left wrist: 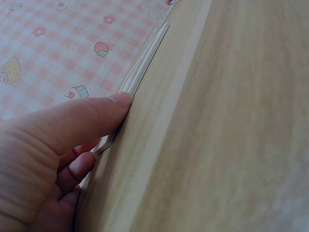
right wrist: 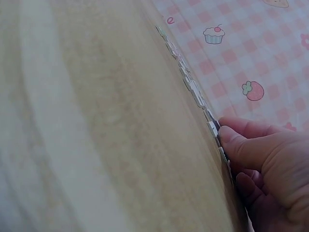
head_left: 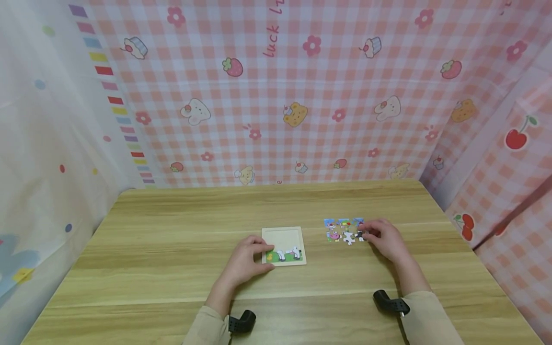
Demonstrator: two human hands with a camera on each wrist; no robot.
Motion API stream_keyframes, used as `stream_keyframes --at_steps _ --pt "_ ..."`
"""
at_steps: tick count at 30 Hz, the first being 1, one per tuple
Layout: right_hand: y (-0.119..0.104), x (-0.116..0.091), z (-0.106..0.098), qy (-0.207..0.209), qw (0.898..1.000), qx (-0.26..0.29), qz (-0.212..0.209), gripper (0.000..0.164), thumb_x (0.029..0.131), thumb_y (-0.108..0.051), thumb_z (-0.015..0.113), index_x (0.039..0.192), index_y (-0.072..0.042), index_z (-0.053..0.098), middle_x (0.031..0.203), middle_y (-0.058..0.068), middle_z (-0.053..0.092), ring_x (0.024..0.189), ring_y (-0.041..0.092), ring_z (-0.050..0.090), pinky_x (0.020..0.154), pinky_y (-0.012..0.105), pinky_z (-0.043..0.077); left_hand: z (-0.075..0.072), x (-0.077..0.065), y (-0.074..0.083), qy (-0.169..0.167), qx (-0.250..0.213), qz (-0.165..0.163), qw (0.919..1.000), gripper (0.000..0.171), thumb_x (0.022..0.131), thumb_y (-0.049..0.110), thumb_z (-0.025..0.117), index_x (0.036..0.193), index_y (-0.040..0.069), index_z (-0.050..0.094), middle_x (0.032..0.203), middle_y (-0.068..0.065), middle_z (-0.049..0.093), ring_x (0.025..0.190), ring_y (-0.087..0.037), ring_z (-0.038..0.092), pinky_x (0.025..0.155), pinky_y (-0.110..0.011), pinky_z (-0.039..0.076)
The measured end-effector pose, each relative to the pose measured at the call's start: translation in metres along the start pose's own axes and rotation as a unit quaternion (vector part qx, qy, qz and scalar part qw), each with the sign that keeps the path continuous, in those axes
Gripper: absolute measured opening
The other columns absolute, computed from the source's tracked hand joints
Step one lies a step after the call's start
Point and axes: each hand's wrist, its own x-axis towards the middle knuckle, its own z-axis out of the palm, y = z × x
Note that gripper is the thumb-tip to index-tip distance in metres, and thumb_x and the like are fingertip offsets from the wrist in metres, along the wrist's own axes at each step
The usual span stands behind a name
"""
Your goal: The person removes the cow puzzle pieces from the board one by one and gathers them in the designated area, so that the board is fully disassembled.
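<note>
A square wooden puzzle tray [head_left: 281, 238] lies on the table, its bottom row filled with pieces [head_left: 284, 255] showing green grass and white animal legs. My left hand [head_left: 246, 261] grips the tray's near left corner, thumb [left wrist: 120, 100] along the near edge. To the right, loose jigsaw pieces [head_left: 347, 236] lie in two rows, with blue sky, a pink figure and a white animal part. The thumb and forefinger of my right hand [head_left: 386, 239] pinch a black-and-white puzzle piece [head_left: 360, 236] at the right end of the near row. Its fingers partly hide that piece.
The wood-grain table [head_left: 172, 273] reaches back to a pink checked curtain [head_left: 267, 143]. A white curtain [head_left: 51, 143] hangs at the left and another checked one at the right. Black wrist-camera mounts [head_left: 242, 322] sit at both sleeves, low over the table.
</note>
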Motion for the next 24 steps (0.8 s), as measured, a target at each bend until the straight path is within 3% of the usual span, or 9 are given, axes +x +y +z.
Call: stream_keyframes --at_steps 10,15,24 --pt "-0.001 -0.001 -0.001 0.012 1.000 0.015 0.008 0.016 0.083 0.002 0.077 0.098 0.000 0.074 0.097 0.013 0.062 0.079 0.015 0.056 0.069 0.025 0.047 0.001 0.000 -0.002 0.001 0.000 0.002 1.0000 0.043 0.073 0.016 0.089 0.112 0.005 0.075 0.110 -0.003 0.060 0.102 -0.022 0.055 0.094 -0.044 0.045" --pt "-0.006 -0.001 -0.002 0.016 1.000 0.007 0.012 0.017 0.084 0.001 0.076 0.101 0.000 0.073 0.097 0.013 0.062 0.082 0.019 0.057 0.071 0.029 0.048 0.001 0.000 -0.002 0.001 0.008 0.007 0.9999 0.043 0.072 0.016 0.089 0.111 0.005 0.075 0.110 -0.004 0.060 0.102 -0.023 0.055 0.094 -0.044 0.045" --pt "-0.030 0.002 0.010 -0.027 0.999 0.016 -0.033 0.019 0.085 -0.002 0.076 0.103 -0.005 0.073 0.093 0.007 0.061 0.079 0.017 0.054 0.069 0.029 0.048 0.001 0.000 -0.003 0.001 0.010 0.009 0.9999 0.043 0.073 0.016 0.089 0.112 0.005 0.075 0.110 -0.003 0.060 0.102 -0.022 0.055 0.094 -0.044 0.045"
